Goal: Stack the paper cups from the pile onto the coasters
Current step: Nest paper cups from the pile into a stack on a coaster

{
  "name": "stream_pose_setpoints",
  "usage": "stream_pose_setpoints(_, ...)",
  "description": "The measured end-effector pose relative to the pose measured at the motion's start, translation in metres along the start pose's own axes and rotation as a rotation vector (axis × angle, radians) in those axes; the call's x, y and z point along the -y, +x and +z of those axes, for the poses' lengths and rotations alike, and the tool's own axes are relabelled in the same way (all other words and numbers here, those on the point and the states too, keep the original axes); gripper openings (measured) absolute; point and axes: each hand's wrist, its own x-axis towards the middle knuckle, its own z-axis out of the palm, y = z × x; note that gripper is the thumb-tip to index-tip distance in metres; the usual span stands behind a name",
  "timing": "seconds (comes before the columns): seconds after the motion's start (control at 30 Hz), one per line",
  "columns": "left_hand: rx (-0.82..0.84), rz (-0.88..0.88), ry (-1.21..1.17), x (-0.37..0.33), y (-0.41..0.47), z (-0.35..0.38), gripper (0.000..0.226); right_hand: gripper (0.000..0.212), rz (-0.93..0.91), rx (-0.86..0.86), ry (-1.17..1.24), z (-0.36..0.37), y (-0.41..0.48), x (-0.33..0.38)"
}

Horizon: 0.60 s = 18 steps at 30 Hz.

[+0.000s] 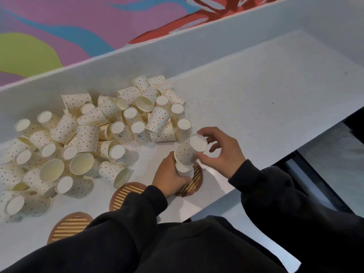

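My left hand [169, 174] curls around an upturned cup [184, 170] standing on the right-hand coaster [197, 181]. My right hand [222, 152] pinches a second cup [187, 152], tilted, mouth over the first. I should level it, then lower it straight. The pile [88, 134] lies far left.

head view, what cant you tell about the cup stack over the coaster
All in the head view:
- Number of cups: the left hand wraps the lower cups under the top cup, pinched by the right hand.
- Whether they touch the coaster: hand and cups cover it.
- Extent of the pile: cut by the left frame edge.
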Motion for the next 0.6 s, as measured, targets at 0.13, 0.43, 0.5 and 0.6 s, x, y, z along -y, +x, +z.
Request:
stream_pose_setpoints(0.13,0.011,-0.041,-0.085,0.005,-0.006,0.001,0.073,0.054,0.012,0.108,-0.084,0.020,-0.006,-0.016)
stream_pose_setpoints(0.43,0.023,-0.011,-0.099,0.015,-0.012,0.004,0.071,0.056,0.023,0.215,-0.119,0.051,-0.014,-0.039)
stream_pose_setpoints(0.5,0.028,0.008,-0.077,0.020,-0.012,0.004,0.068,0.057,0.036,0.243,-0.111,0.053,-0.018,-0.045)
stream_pose_setpoints(0.6,0.015,0.016,-0.046,0.022,-0.013,0.003,0.066,0.059,0.053,0.244,-0.102,0.056,-0.021,-0.049)
